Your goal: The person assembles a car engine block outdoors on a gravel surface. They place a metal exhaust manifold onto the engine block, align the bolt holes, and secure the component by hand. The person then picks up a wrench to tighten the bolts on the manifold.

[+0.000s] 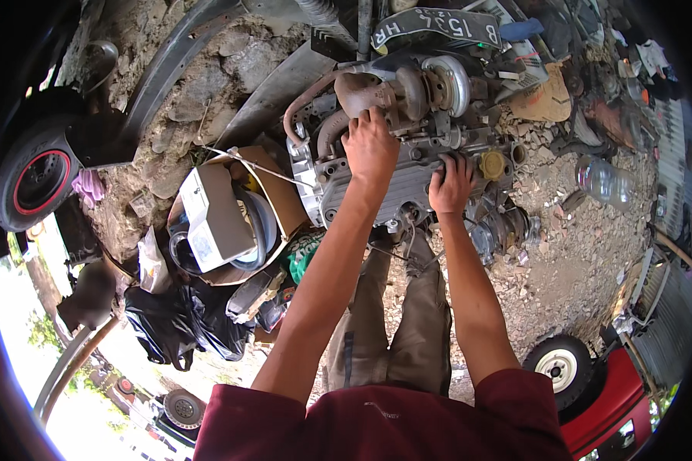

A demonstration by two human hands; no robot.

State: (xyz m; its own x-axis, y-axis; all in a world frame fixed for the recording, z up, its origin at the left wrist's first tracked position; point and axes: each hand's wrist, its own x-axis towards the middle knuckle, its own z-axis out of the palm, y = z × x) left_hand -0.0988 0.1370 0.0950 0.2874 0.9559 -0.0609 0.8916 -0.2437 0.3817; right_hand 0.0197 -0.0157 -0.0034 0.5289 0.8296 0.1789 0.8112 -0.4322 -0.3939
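A grey car engine (361, 192) with a ribbed valve cover stands on the ground before me. My left hand (370, 146) is closed at the lower edge of a rusty turbo housing (357, 92) on its far side; its fingers are bent, and whatever lies in them is hidden. Behind the fingers, the round silver turbocharger body (447, 84) sits to the right. My right hand (452, 184) rests on the valve cover with its fingers apart, just left of a yellowish oil filler cap (492, 164). Nothing shows in that hand.
On the left stand an open cardboard box (284, 192) of parts, black plastic bags (188, 323) and a tyre with a red-rimmed wheel (42, 180). Rubble covers the ground at right, with a clear plastic bottle (603, 183). A red vehicle (615, 407) is behind at right.
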